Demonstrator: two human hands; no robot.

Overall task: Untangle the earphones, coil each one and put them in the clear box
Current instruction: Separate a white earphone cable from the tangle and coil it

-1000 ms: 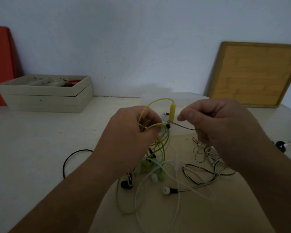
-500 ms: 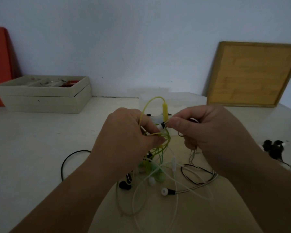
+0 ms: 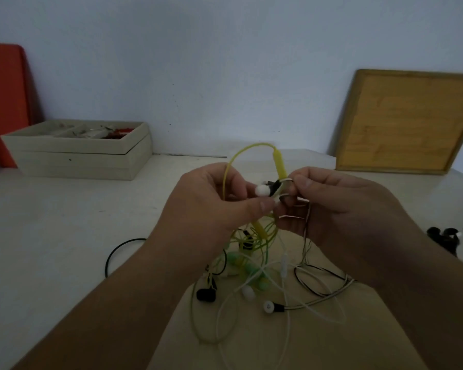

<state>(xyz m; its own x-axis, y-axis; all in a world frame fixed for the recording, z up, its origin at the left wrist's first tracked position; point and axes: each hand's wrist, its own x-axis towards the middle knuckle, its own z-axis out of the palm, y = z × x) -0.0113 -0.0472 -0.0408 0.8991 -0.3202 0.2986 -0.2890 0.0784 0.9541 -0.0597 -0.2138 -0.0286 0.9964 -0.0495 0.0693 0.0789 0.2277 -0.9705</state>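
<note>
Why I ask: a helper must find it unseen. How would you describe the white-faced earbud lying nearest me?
Find the tangle of earphones on the table. At its near edge lies the white-faced earbud, on a black stem, its cable running right. The black earbud left of it shows no white.

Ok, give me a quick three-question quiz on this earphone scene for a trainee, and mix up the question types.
1. True or false: the left hand and the right hand each pinch part of the earphone tangle, lifted above the table.
2. What leans against the wall at the far right? A) wooden board B) mirror C) laptop
3. Fill in: the looping cable arching above the hands is ____ in colour.

Key: 1 true; 2 A; 3 yellow.
</note>
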